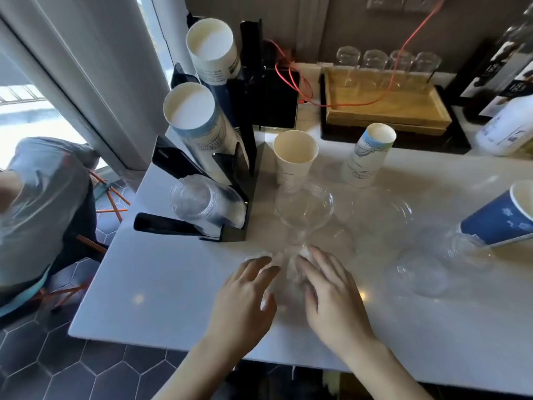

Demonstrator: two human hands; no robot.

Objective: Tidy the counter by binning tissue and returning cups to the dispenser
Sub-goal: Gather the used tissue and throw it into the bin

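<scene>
1. The black dispenser [230, 168] stands at the left of the white surface [161, 284], loaded with 3 stacks of cups.
2. My left hand [245, 295], fingers spread in a loose grip, rests against the crumpled tissue [291, 272].
3. My right hand [331, 295] flanks it likewise; neither has closed on it.
4. A blue cup [499, 217] lies tipped at the right.

I'm looking down at what reads as a café or drinks-shop service corner. On the white bench [161, 284] stands a black cup dispenser [230, 157] stacked with paper and clear plastic cups, with loose paper cups [294, 157] beside it. A wooden tray [386, 111] of glasses sits behind, bottles [507, 82] stand at right, and someone sits by the window [26, 111].
</scene>
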